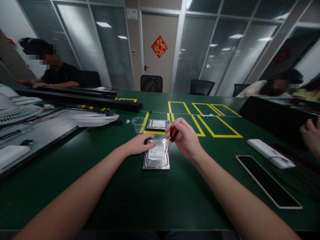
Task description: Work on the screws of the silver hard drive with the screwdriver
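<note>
A silver hard drive [157, 156] with a white label lies flat on the green table in front of me. My left hand [140, 144] holds it by its far left corner, thumb across the label and fingers along the far edge. In my right hand [186, 138] is a red and black screwdriver [174, 134], gripped by the handle and tilted. Its thin shaft points down to the drive's right edge; whether the tip sits in a screw is too small to tell. Just beyond stands a second hard drive [157, 124], inside yellow tape lines, next to a clear plastic cup [138, 124].
A phone [267, 180] and a white power bank-like block [271, 153] with a cable lie at right, near a black case [272, 120] and another person's hand [311, 130]. White fan parts [95, 119] and a large panel [50, 133] occupy the left. Co-workers sit at both sides.
</note>
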`<state>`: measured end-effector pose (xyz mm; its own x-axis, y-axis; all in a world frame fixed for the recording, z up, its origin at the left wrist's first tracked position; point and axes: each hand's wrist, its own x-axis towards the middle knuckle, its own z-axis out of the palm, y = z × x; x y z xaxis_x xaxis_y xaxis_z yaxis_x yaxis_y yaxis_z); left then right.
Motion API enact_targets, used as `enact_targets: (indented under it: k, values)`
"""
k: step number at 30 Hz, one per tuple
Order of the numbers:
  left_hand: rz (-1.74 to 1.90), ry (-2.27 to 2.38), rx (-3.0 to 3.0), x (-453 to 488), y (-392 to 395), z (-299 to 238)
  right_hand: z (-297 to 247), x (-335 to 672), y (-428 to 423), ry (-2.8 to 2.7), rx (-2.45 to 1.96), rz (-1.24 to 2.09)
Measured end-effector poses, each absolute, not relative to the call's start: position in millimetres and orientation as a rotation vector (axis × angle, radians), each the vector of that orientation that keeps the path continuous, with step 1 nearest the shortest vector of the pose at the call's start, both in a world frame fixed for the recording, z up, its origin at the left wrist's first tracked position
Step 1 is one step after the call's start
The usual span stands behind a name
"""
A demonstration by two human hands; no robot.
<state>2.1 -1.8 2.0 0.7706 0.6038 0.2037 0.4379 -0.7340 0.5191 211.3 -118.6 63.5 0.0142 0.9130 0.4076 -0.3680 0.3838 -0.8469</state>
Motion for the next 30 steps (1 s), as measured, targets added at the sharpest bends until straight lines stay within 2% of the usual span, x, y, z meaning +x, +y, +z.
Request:
enact_targets:
  k: [30]
  values:
    - [0.5, 0.788, 2.511, 1.7, 0.7, -0.8, 66.4, 212.3, -119.7, -1.154, -0.603, 1.153]
